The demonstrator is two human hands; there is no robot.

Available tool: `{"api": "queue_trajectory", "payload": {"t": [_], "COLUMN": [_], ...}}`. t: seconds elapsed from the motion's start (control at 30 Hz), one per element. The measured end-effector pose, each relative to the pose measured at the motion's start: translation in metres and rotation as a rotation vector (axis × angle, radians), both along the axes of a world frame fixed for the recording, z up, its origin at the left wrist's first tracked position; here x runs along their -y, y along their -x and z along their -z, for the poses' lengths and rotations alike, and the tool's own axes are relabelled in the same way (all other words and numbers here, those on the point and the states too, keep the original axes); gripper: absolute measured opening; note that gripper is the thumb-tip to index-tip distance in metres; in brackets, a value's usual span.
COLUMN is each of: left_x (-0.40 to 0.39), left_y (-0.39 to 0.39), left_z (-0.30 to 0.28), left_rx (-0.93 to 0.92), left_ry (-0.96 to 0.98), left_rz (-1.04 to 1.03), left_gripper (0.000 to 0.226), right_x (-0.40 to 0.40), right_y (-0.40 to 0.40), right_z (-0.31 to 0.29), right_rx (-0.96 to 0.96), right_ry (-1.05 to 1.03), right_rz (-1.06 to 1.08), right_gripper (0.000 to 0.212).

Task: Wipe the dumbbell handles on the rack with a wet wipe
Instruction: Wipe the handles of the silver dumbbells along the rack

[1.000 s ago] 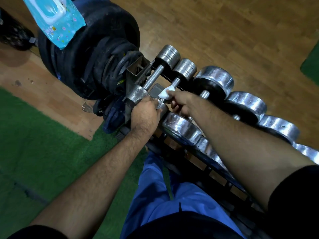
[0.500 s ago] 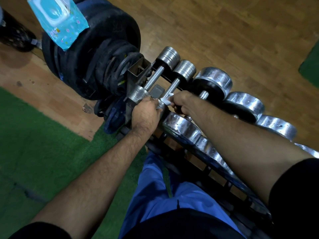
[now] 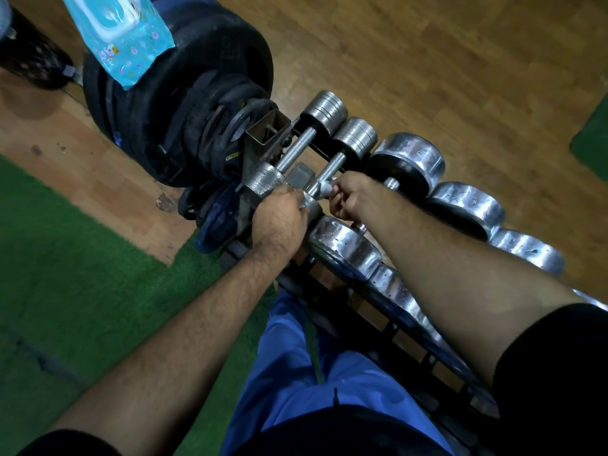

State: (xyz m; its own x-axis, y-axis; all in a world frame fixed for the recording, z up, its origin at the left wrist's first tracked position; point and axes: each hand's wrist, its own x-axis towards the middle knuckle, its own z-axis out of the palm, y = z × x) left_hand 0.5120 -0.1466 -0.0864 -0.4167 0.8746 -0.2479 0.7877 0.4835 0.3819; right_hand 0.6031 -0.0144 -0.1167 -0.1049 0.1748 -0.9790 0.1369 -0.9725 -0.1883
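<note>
A row of chrome dumbbells lies across a dark rack (image 3: pixel 388 327). My right hand (image 3: pixel 352 199) pinches a white wet wipe (image 3: pixel 324 187) around the near end of the second dumbbell's handle (image 3: pixel 330 171). My left hand (image 3: pixel 279 218) grips the near head of that same dumbbell (image 3: pixel 311 205), and most of this head is hidden under my fingers. The first dumbbell's knurled handle (image 3: pixel 296 149) lies bare just to the left. Larger chrome dumbbells (image 3: pixel 408 159) continue to the right.
A blue wet-wipe pack (image 3: pixel 121 37) rests on a stack of black weight plates (image 3: pixel 184 103) left of the rack. Green turf (image 3: pixel 65 274) covers the floor at left, wood flooring (image 3: pixel 427 60) lies beyond. My blue trouser leg (image 3: pixel 316 373) is against the rack's front.
My right hand has slid the wipe down the second handle toward the near head. My left hand has kept its grip. The camera has moved closer.
</note>
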Motion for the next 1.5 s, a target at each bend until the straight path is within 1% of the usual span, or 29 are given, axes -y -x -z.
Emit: {"api": "queue_trajectory", "payload": {"t": [0.1, 0.13, 0.17, 0.23, 0.37, 0.43, 0.47, 0.5, 0.53, 0.63, 0.73, 0.8, 0.9, 1.0, 1.07, 1.2, 1.27, 1.33, 1.4, 1.43, 1.5], "left_x": [-0.005, -0.007, -0.008, -0.006, -0.002, -0.002, -0.001, -0.001, -0.001, 0.000, 0.000, -0.001, -0.002, -0.001, 0.001, 0.006, 0.010, 0.014, 0.017, 0.018, 0.022], "left_y": [-0.001, -0.001, -0.002, -0.002, -0.003, -0.004, -0.004, -0.004, -0.005, -0.006, -0.007, -0.009, -0.013, -0.021, -0.029, -0.051, -0.063, -0.077, -0.090, -0.096, -0.106], "left_z": [0.001, 0.002, 0.002, 0.003, 0.002, 0.002, 0.002, 0.002, 0.002, 0.002, 0.002, 0.002, 0.000, -0.006, -0.011, -0.021, -0.026, -0.029, -0.028, -0.026, -0.020], "left_rx": [-0.023, -0.030, -0.040, -0.052, -0.002, 0.003, -0.003, -0.010, -0.016, -0.016, -0.017, -0.019, -0.059, -0.109, -0.107, -0.073, -0.052, -0.015, 0.022, 0.035, 0.043], "left_ry": [0.002, 0.002, 0.004, 0.008, -0.009, -0.013, -0.017, -0.022, -0.030, -0.050, -0.049, -0.025, 0.005, -0.009, -0.016, -0.052, -0.075, -0.099, -0.125, -0.125, -0.096], "left_rz": [-0.018, -0.027, -0.027, -0.011, -0.021, -0.044, -0.049, -0.049, -0.047, -0.060, -0.068, -0.069, -0.080, -0.050, -0.044, -0.062, -0.075, -0.083, -0.108, -0.120, -0.125], "left_gripper": [0.016, 0.015, 0.016, 0.016, 0.016, 0.015, 0.014, 0.014, 0.014, 0.018, 0.021, 0.018, 0.016, 0.023, 0.026, 0.023, 0.026, 0.030, 0.032, 0.033, 0.041], "right_x": [-0.010, -0.007, -0.003, 0.006, 0.014, 0.014, 0.014, 0.014, 0.014, 0.019, 0.024, 0.022, 0.024, 0.032, 0.035, 0.036, 0.036, 0.039, 0.040, 0.040, 0.040], "right_y": [0.007, 0.011, 0.013, 0.013, 0.005, 0.005, 0.004, 0.004, 0.004, 0.006, 0.000, -0.010, -0.026, -0.041, -0.051, -0.077, -0.091, -0.107, -0.124, -0.132, -0.144], "right_z": [0.009, 0.013, 0.016, 0.022, 0.008, -0.004, -0.009, -0.014, -0.018, -0.020, -0.021, -0.030, -0.050, -0.060, -0.062, -0.072, -0.071, -0.064, -0.051, -0.044, -0.034], "right_rx": [-0.062, -0.085, -0.108, -0.123, -0.046, -0.006, 0.011, 0.022, 0.030, 0.053, 0.133, 0.171, 0.104, 0.036, 0.014, 0.001, -0.007, 0.018, 0.099, 0.134, 0.180], "right_ry": [0.035, 0.026, 0.005, -0.016, -0.103, -0.111, -0.099, -0.093, -0.105, -0.173, -0.213, -0.243, -0.281, -0.286, -0.332, -0.539, -0.675, -0.878, -1.154, -1.259, -1.400], "right_rz": [0.393, 0.470, 0.494, 0.424, -0.049, -0.207, -0.248, -0.248, -0.203, -0.012, 0.050, 0.061, 0.027, 0.032, 0.007, -0.167, -0.281, -0.479, -0.742, -0.866, -1.103], "right_gripper": [0.035, 0.035, 0.034, 0.031, 0.031, 0.034, 0.034, 0.035, 0.036, 0.036, 0.030, 0.028, 0.027, 0.020, 0.016, 0.027, 0.031, 0.030, 0.029, 0.029, 0.030]}}
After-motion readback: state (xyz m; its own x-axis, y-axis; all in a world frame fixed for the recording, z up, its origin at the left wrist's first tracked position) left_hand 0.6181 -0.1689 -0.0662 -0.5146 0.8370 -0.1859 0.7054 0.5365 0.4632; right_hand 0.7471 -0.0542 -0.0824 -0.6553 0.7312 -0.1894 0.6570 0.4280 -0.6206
